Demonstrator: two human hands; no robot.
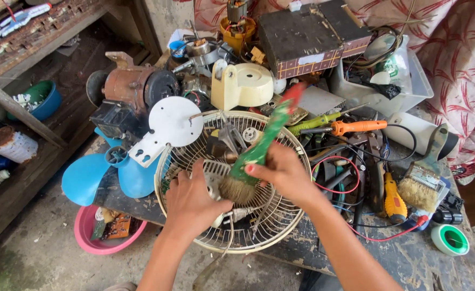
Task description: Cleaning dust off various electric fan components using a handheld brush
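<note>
My right hand (283, 172) grips a green-handled paintbrush (259, 148), its worn bristles pressed down onto a small metal part inside a round cream wire fan guard (183, 213). My left hand (190, 200) holds that metal part (211, 175) steady at the middle of the guard, just left of the bristles. The guard lies flat on a cluttered workbench and overhangs its near edge. The brush handle tilts up and away to the right, its red tip blurred.
A blue fan blade (95, 175) and white round plate (173, 123) lie left of the guard. Screwdrivers, wires and a second brush (423, 180) sit right. A rusty motor (130, 89), cream housing (243, 83), brown box (307, 37) behind. Pink bowl (86, 231) on the floor.
</note>
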